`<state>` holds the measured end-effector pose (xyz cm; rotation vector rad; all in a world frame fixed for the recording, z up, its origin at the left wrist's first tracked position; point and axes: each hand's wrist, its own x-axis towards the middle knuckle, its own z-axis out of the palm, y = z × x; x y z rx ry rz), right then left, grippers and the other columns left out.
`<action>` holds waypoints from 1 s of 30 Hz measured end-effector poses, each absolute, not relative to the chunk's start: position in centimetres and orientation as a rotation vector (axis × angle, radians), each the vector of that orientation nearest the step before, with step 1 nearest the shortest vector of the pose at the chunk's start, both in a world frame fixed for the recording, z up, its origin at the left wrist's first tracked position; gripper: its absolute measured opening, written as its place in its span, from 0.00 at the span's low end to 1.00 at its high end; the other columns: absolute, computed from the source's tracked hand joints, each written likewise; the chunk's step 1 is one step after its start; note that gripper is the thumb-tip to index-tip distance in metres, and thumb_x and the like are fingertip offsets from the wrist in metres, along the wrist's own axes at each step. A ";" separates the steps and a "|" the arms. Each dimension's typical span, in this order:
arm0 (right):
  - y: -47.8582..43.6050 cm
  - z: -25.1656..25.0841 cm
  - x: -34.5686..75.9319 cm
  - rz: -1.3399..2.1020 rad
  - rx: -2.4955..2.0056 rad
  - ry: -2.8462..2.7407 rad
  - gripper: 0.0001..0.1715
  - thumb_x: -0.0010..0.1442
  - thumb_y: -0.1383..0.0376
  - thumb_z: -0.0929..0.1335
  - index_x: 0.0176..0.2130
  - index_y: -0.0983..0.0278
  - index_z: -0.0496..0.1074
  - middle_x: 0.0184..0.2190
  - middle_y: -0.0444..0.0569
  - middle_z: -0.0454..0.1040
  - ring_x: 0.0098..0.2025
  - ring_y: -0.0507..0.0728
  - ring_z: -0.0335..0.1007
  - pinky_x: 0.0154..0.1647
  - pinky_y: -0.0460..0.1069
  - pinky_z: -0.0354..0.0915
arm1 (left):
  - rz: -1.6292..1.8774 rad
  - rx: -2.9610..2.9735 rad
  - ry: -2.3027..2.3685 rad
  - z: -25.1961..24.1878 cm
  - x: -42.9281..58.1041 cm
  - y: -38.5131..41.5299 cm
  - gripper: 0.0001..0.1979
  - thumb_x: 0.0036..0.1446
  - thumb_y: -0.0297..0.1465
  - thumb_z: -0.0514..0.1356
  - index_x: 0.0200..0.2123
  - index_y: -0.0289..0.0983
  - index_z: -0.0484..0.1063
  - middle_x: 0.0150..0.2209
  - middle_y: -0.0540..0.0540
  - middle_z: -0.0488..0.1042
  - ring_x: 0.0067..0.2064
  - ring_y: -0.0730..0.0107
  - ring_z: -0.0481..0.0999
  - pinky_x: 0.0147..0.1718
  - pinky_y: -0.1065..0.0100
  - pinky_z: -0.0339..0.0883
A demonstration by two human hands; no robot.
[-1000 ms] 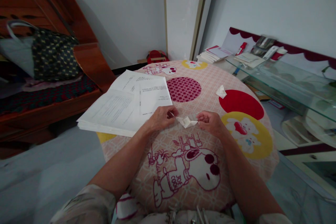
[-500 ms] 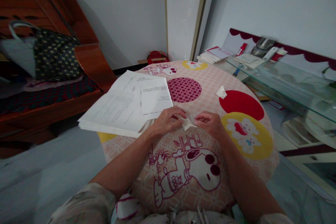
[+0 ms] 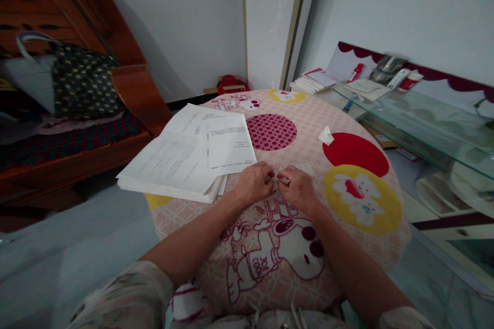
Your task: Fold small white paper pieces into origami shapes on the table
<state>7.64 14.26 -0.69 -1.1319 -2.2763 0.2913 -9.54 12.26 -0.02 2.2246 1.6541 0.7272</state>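
Note:
My left hand [image 3: 255, 182] and my right hand [image 3: 298, 186] meet over the middle of the table, fingertips close together. Between them is a small piece of folded white paper [image 3: 275, 183], pinched from both sides and mostly hidden by the fingers. Left of my left hand lies a stack of printed sheets [image 3: 173, 164], with one loose sheet [image 3: 229, 144] on top reaching almost to my knuckles. Farther off to the right, a small folded white paper piece [image 3: 326, 135] rests at the edge of a red circle on the tablecloth.
A patterned pink tablecloth [image 3: 309, 113] covers the round table. Along the right stands a glass shelf [image 3: 417, 118] with papers and small items. A wooden bench [image 3: 131, 92] with a dark patterned bag [image 3: 83, 82] is at left. Behind the table rises a white floor-standing unit [image 3: 270, 25].
My hands have drawn closer together and the fingers have curled in, so less of the white paper shows. The folded piece near the red circle has stayed put.

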 end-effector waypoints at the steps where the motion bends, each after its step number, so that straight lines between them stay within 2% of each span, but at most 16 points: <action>1: 14.3 -0.7 7.6 0.291 -1.138 -2.276 0.09 0.52 0.74 0.67 0.32 0.62 0.75 0.33 0.49 0.76 0.35 0.56 0.71 0.36 0.49 0.64 | 0.712 2.220 1.687 0.0 -9.5 12.2 0.09 0.49 0.23 0.58 0.34 0.35 0.76 0.36 0.43 0.76 0.38 0.64 0.75 0.38 0.67 0.68; 8: 14.0 -0.3 7.7 0.319 -1.177 -2.269 0.09 0.52 0.73 0.67 0.32 0.62 0.75 0.32 0.51 0.77 0.34 0.57 0.71 0.36 0.50 0.64 | 0.613 2.135 1.836 0.2 -9.5 11.9 0.09 0.49 0.24 0.59 0.34 0.37 0.77 0.34 0.45 0.77 0.38 0.64 0.75 0.39 0.66 0.67; 15: 13.9 -0.5 7.5 0.339 -1.168 -2.237 0.14 0.51 0.74 0.67 0.37 0.62 0.76 0.36 0.51 0.78 0.37 0.58 0.73 0.39 0.50 0.66 | 0.607 2.133 1.860 -0.6 -9.5 12.3 0.09 0.52 0.22 0.58 0.34 0.36 0.77 0.35 0.43 0.77 0.38 0.63 0.76 0.40 0.66 0.66; 20: 13.9 -0.6 7.7 0.354 -1.175 -2.218 0.13 0.52 0.73 0.67 0.37 0.63 0.76 0.35 0.50 0.77 0.32 0.56 0.71 0.37 0.50 0.66 | 0.637 2.133 1.847 -1.0 -9.7 12.4 0.08 0.53 0.24 0.58 0.34 0.35 0.78 0.35 0.41 0.78 0.38 0.61 0.76 0.41 0.64 0.67; 23: 13.8 -0.7 7.6 0.361 -1.113 -2.173 0.15 0.52 0.74 0.67 0.39 0.63 0.76 0.37 0.51 0.77 0.36 0.57 0.72 0.40 0.50 0.67 | 0.630 2.146 1.849 -1.0 -9.8 12.5 0.09 0.53 0.24 0.59 0.35 0.35 0.78 0.35 0.41 0.78 0.38 0.61 0.77 0.41 0.64 0.67; 27: 13.8 -0.8 7.2 0.385 -1.032 -2.141 0.07 0.55 0.72 0.67 0.33 0.61 0.74 0.37 0.51 0.76 0.40 0.58 0.72 0.42 0.50 0.68 | 0.596 2.151 1.854 -0.9 -9.8 12.5 0.09 0.53 0.24 0.59 0.35 0.35 0.78 0.36 0.42 0.78 0.39 0.62 0.77 0.42 0.65 0.67; 30: 13.8 -1.0 7.0 0.385 -0.993 -2.151 0.07 0.57 0.71 0.68 0.29 0.61 0.72 0.37 0.50 0.75 0.40 0.57 0.72 0.43 0.50 0.68 | 0.558 2.157 1.866 -0.8 -9.7 12.5 0.08 0.53 0.24 0.59 0.36 0.36 0.78 0.37 0.43 0.79 0.40 0.62 0.77 0.42 0.66 0.67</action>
